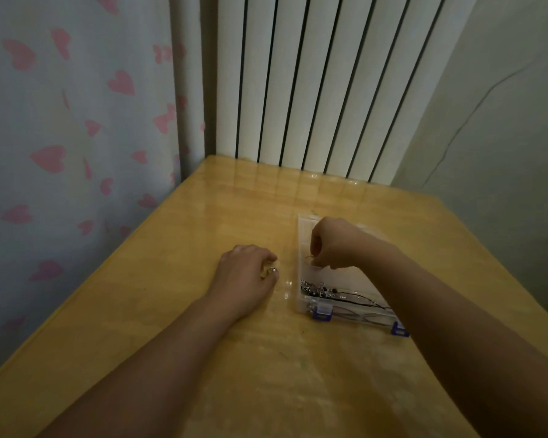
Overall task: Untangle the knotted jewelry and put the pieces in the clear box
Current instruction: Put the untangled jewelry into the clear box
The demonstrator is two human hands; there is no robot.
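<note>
A clear plastic box with blue latches lies open on the wooden table, right of centre. Its near compartment holds silver beaded jewelry and thin black cords. My right hand hovers over the middle of the box, fingers curled down, pinching a thin gold-coloured piece at its left inner edge. My left hand rests on the table just left of the box, fingers curled round a small silver piece that peeks out between them.
The wooden table has its left edge close to a curtain with pink hearts. A white ribbed radiator stands against the table's far edge. A grey wall with a thin cable rises at the right.
</note>
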